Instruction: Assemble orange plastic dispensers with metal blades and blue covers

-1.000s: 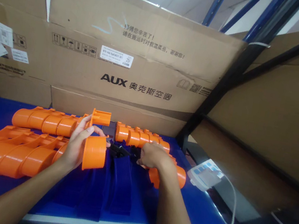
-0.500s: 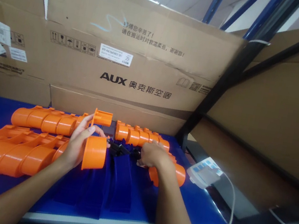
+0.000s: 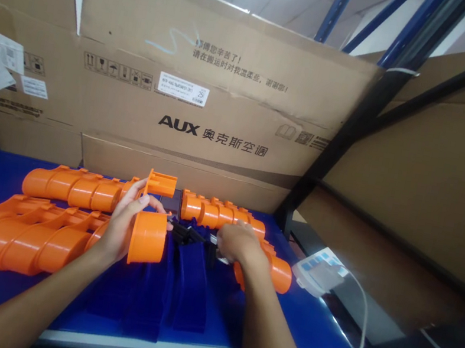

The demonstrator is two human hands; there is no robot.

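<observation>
My left hand (image 3: 127,221) grips an orange plastic part (image 3: 148,238), which has a round cup below and a ribbed tab at its top. To its right, my right hand (image 3: 238,241) is closed over the dark pieces, with a small shiny item showing at its fingertips that I cannot make out. Black pieces (image 3: 186,233) lie between the two hands. Below them, dark blue strips (image 3: 192,287) extend toward the front edge.
Rows of orange parts (image 3: 25,239) lie at the left, and more (image 3: 216,213) at the back right. A white device (image 3: 321,270) with a cable sits at the right edge of the blue table (image 3: 299,330). Cardboard (image 3: 226,107) stands behind, beside a dark post (image 3: 331,149).
The view has shifted slightly. A shiny item and a dark piece now show more clearly beside my right fingertips. My left hand keeps hold of the orange part.
</observation>
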